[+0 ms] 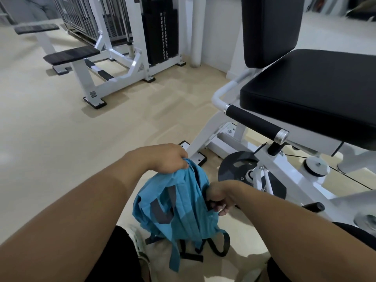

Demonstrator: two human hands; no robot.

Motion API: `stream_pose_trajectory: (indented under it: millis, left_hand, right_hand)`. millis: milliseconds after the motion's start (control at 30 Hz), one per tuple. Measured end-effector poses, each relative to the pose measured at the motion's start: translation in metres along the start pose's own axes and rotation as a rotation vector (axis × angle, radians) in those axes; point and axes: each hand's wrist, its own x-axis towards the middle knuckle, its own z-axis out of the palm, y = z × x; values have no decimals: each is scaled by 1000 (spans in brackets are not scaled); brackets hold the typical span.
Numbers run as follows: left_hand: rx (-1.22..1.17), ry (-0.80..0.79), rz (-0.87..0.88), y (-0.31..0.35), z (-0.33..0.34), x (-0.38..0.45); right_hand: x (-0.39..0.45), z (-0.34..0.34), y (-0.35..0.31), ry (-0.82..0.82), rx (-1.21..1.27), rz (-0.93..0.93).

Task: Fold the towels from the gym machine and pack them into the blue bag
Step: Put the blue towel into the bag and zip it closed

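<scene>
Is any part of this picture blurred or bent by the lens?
Head view: the blue bag and both hands, left and right, are fairly sharp; the far right edge and top right corner smear with motion blur; the wide lens bows the floor and machine frame; lighting is soft, with faint shadows.

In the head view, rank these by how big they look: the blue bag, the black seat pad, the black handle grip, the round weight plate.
1. Seat pad
2. Blue bag, nearer the camera, so its true size is unsure
3. Weight plate, partly hidden by the frame
4. Handle grip
</scene>
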Motion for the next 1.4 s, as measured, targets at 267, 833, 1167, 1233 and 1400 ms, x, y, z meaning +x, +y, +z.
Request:
stream_pose_trajectory:
  millis: [267, 833, 1167, 1233, 1400]
  left_hand:
    - [-18, 17, -35, -3, -1, 1]
    - [-289, -163, 164, 59, 72, 4]
    - [20, 121, -69, -20, 46, 59]
    - [-61, 162, 20, -16, 51, 72]
    - [15, 151, 20, -14, 67, 89]
  right_hand:
    - [-34, -42, -27, 336, -85, -235]
    - [-53, -63, -54, 495, -59, -499]
    - [-50, -70, -49, 417, -332, -566]
    - [-50, -69, -47, 398, -369, -593]
    - [-52, -66, -39, 390, -444, -634]
